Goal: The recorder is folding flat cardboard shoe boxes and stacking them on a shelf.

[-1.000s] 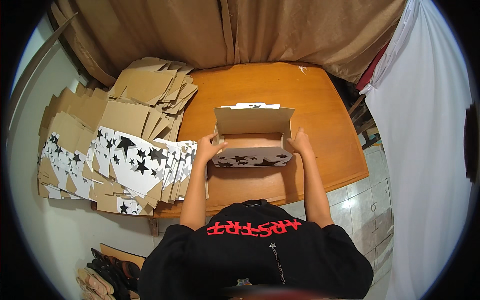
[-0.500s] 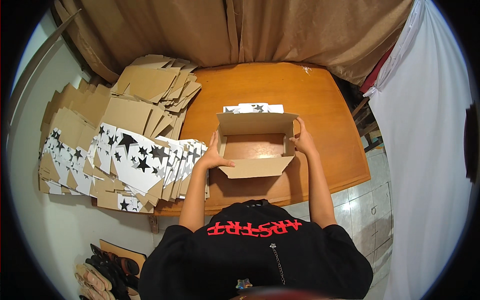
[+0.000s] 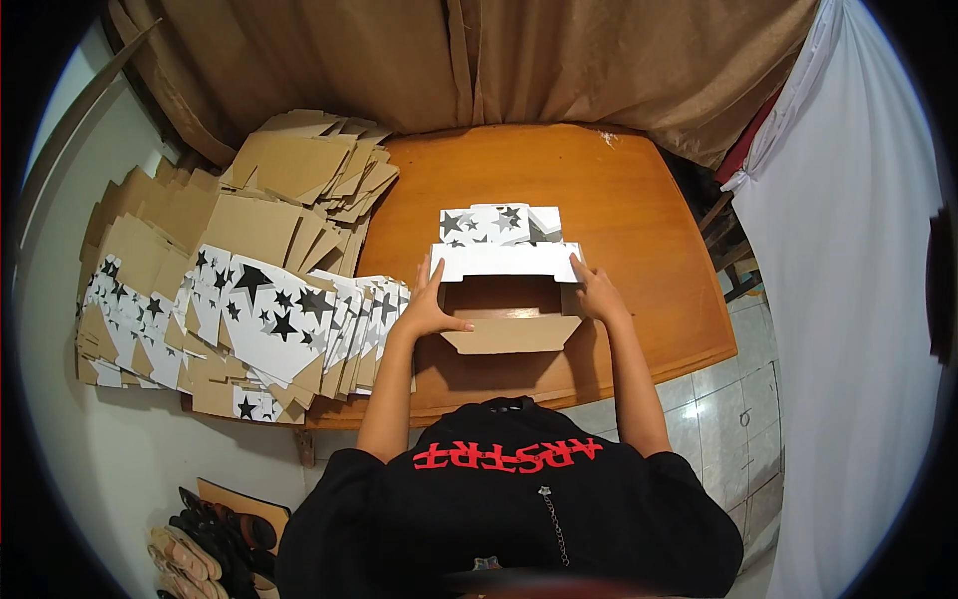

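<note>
A cardboard box (image 3: 506, 262), plain brown inside and white outside, stands at the near middle of the table with its top partly uncovered. Its far flap is folded inward over the opening, while the near brown flap (image 3: 511, 336) leans out toward me. My left hand (image 3: 429, 307) grips the left side, fingers along the wall and thumb across the near flap's corner. At the right end, my right hand (image 3: 601, 295) holds the box's far corner, index finger against the folded flap. Just behind the box lie white pieces with black and grey stars (image 3: 484, 224).
Piles of flat brown cardboard (image 3: 289, 165) and star-printed white blanks (image 3: 284, 314) cover the left of the wooden table (image 3: 519, 160). Brown curtains (image 3: 599, 60) hang behind, a white cloth (image 3: 848, 299) at right. Shoes (image 3: 220, 534) sit on the floor at lower left.
The box's far flap has swung inward and down, so its white face now shows. My right hand has shifted slightly nearer and left with it; my left hand stays almost in place.
</note>
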Available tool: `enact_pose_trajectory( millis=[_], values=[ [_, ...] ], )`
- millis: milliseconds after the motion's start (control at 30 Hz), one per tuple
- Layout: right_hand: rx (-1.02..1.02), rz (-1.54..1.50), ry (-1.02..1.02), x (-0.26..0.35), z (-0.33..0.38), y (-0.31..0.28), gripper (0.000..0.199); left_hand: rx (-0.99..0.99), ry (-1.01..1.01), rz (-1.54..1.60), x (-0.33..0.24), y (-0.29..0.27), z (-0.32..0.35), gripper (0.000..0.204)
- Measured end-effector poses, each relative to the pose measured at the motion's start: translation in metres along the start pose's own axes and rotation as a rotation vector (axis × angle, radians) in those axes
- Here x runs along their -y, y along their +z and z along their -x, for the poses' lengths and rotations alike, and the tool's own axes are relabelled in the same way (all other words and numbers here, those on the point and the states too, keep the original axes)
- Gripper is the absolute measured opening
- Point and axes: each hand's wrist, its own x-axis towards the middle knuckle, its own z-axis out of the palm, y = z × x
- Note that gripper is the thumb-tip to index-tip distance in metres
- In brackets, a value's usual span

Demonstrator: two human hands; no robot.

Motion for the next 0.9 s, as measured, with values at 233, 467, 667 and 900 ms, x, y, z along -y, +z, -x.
enact_pose_trajectory(
  millis=[233, 467, 667, 900],
  values=[
    [0.011, 0.089, 0.106, 0.001, -0.004, 0.017, 0.074, -0.034, -0.067, -0.276, -0.014, 0.016, -0.009, 0.128],
    [-0.111, -0.088, -0.042, -0.019, -0.001, 0.022, 0.065, 0.11, -0.087, -0.334, -0.03, 0.027, -0.018, 0.134],
    [-0.379, -0.444, -0.023, -0.046, 0.004, 0.04, 0.052, 0.19, -0.039, -0.356, -0.04, 0.041, -0.021, 0.135],
    [-0.33, -0.854, 0.506, -0.105, 0.006, 0.053, 0.039, 0.205, -0.051, -0.348, -0.037, 0.044, -0.018, 0.132]
  ],
)
